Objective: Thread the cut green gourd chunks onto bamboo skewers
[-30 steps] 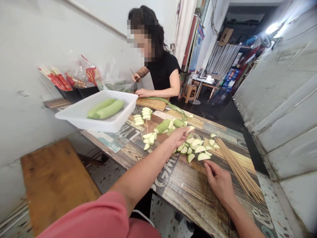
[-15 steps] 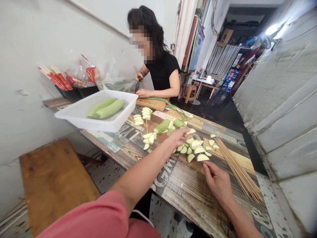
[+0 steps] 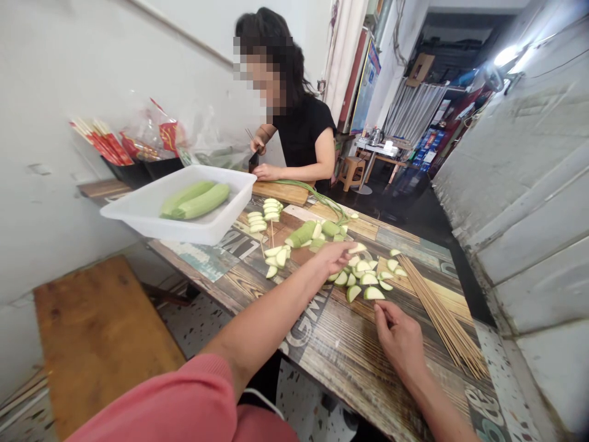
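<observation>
Pinched in the fingertips of my left hand (image 3: 335, 256) is a zucchini slice (image 3: 358, 248), held just above a pile of cut zucchini (image 3: 362, 266). Nearer to me, my right hand (image 3: 399, 331) is closed on a thin skewer, mostly hidden by the fingers. A half-round zucchini slice (image 3: 373, 293) sits at the skewer's tip. Behind my left hand lie thicker zucchini chunks (image 3: 301, 234). Farther left, finished-looking skewers of stacked slices (image 3: 272, 210) rest on the table.
Bare bamboo skewers (image 3: 444, 316) lie right of my right hand. A white plastic tub (image 3: 197, 232) with two whole zucchini (image 3: 202, 201) stands at the left. Across the table a person (image 3: 304, 141) cuts long green beans (image 3: 317, 195) with a knife on a wooden board (image 3: 285, 193).
My left hand has moved slightly right and farther away with its slice. My right hand has shifted a little to the left. The co-worker's knife hand has dropped slightly.
</observation>
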A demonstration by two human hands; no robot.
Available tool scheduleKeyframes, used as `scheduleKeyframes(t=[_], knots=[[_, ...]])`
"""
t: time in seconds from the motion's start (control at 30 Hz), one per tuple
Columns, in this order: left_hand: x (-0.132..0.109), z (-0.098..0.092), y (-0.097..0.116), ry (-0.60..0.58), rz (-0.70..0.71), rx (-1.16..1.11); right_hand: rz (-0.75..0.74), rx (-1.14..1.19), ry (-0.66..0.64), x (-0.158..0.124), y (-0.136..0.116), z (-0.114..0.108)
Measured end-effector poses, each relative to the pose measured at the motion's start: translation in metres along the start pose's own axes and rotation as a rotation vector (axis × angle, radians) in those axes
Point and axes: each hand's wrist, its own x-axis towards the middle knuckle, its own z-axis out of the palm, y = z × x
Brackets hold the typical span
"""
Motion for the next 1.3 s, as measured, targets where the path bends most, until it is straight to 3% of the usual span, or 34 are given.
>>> scheduleKeyframes(t=[0.47, 0.83, 1.1, 1.3], knots=[[0.0, 0.001, -0.003, -0.027, -0.035, 0.025, 0.029, 0.03, -0.006, 0.0, -0.004, -0.001], [0.002, 0.002, -0.006, -0.013, -0.055, 0.031, -0.036, -0.113, 0.062, -0.003, 0.0, 0.001], [0.002, 0.003, -0.008, -0.044, -0.075, 0.048, 0.06, 0.032, 0.002, 0.002, -0.003, -0.002], [-0.004, 0.008, -0.013, -0.032, -0.057, 0.057, 0.029, 0.023, 0.041, 0.004, -0.001, 0.0]])
